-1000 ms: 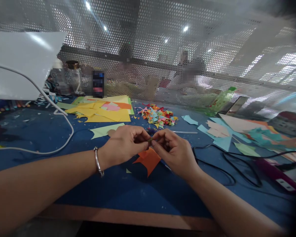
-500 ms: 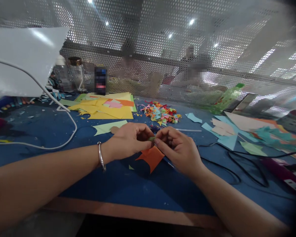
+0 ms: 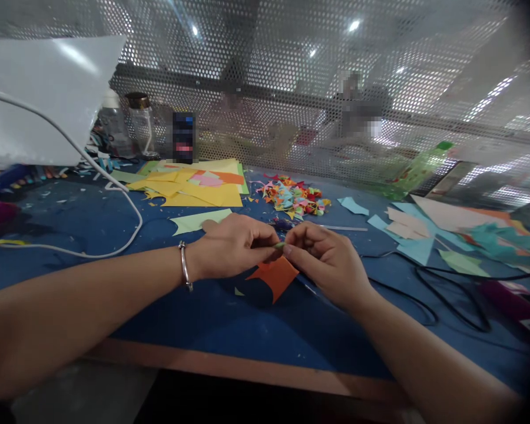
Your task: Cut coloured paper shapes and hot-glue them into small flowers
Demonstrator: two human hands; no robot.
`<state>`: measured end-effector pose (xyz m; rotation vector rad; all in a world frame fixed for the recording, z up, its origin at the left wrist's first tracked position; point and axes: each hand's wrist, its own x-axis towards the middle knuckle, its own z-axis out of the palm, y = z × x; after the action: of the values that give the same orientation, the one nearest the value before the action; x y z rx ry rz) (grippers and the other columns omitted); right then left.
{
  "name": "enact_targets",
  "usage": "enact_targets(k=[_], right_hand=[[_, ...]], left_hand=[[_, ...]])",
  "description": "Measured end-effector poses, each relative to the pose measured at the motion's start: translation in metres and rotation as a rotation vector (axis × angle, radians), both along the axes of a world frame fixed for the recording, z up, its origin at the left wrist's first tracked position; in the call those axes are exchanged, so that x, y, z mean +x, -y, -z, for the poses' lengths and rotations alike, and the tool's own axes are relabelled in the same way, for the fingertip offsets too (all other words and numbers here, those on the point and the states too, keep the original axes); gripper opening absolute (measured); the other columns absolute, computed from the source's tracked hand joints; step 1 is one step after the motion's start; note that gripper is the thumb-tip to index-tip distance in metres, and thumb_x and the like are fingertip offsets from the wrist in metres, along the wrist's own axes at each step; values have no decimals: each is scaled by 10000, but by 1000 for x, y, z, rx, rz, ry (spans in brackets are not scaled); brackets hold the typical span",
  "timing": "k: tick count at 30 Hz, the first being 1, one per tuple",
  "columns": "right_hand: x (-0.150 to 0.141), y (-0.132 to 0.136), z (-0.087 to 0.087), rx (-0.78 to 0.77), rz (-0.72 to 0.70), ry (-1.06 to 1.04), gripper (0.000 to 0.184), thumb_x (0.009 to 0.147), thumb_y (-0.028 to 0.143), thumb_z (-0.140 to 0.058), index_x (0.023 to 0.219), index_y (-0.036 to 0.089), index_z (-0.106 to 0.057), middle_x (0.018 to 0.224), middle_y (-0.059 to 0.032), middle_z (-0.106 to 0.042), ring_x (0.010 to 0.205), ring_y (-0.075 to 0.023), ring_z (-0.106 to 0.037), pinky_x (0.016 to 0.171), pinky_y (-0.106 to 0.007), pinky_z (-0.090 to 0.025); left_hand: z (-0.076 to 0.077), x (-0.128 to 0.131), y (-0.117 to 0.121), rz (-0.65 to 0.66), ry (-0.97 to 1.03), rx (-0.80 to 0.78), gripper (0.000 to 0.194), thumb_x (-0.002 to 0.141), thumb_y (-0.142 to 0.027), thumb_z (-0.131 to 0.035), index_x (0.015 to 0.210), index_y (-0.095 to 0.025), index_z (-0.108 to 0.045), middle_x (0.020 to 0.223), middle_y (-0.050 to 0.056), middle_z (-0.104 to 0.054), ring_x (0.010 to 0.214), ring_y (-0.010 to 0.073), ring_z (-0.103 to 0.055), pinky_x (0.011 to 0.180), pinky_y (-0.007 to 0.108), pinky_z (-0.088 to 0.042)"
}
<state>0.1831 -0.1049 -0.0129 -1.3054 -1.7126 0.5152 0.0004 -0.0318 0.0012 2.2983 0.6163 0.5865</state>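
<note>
Between the fingertips of both hands is a small green paper piece [image 3: 281,245], mostly covered by the fingers. My left hand [image 3: 241,244] pinches it from the left, thumb against the bent fingers. My right hand [image 3: 329,259] closes on its other end with thumb and forefinger. Below them on the table lies an orange paper offcut [image 3: 279,279] with curved cut edges. Just behind my left hand rests a pale green paper strip [image 3: 194,222]. A tiny green scrap [image 3: 239,291] lies near the orange offcut.
Yellow paper sheets [image 3: 203,195] and a heap of coloured scraps [image 3: 297,197] lie towards the perforated screen. Blue and pink papers [image 3: 417,235], a black cable [image 3: 461,294] and a green bottle [image 3: 419,171] are at right. A white cable [image 3: 136,221] curves across the left.
The camera view has shifted slightly, so the scene sits a little higher and further right. Both hands keep their pinch on the green paper, with small finger movements.
</note>
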Motion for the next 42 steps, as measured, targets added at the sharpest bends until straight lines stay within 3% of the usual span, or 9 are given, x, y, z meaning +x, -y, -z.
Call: enact_targets(k=[6,10,12,17,22,26,31,42], right_hand=[[5,-2,5,-36,22,-133,145,850,300,-619,764,191,-577,558,56,-484,449,-71,-376,409,-215,-278],[7,-4,6,-48,34,-151,159,837,320,-641,763,193,-580,558,52,-496,451,-74,-388,406,-212,-285],[6,-4,5,-43,39,-121,156,833,321,-643,765,192,-588,560,51,-501,448,-74,-390,404,-214,-282],[5,-3,3,38,83,-15,135,842,285,-626,752,187,-602,574,45,-510,456,-76,-399,414,-220,-281],[3,-1,2,101,107,33,122,848,275,-612,760,192,-596,602,37,-530,481,-83,-437,437,-219,-325],[2,1,-1,138,152,41,118,848,275,-599,757,202,-579,572,43,-516,470,-89,-447,436,-224,-338],[1,2,0,179,142,55,106,854,262,-604,770,203,-580,586,39,-532,485,-92,-471,454,-224,-373],[4,1,8,178,133,106,54,861,252,-602,836,204,-604,631,24,-569,538,-111,-528,497,-232,-428]], left_hand=[[-3,-6,-9,-23,-169,101,262,749,-298,-726,1000,-226,-749,939,36,-688,777,164,-601,623,236,-419],[4,-4,-10,-8,-209,144,140,682,-201,-753,820,-222,-758,909,44,-676,816,198,-601,660,267,-417],[7,-4,-10,-4,-154,140,66,685,-165,-734,735,-208,-732,860,35,-678,815,199,-604,702,281,-434],[8,-3,-10,-29,44,106,133,778,-157,-640,884,-201,-706,937,26,-700,783,156,-631,720,268,-483],[7,0,-6,-49,153,120,90,811,-138,-591,852,-164,-666,883,36,-709,744,135,-640,691,257,-507],[7,3,-1,-60,253,-51,49,788,-141,-633,833,-148,-651,854,43,-712,770,142,-670,726,271,-535],[8,6,1,-7,371,-377,198,786,-190,-693,963,-134,-623,912,64,-706,838,159,-691,753,291,-558],[7,13,2,-137,502,-728,292,767,-74,-732,1019,-138,-600,769,-15,-672,715,91,-661,729,256,-560]])
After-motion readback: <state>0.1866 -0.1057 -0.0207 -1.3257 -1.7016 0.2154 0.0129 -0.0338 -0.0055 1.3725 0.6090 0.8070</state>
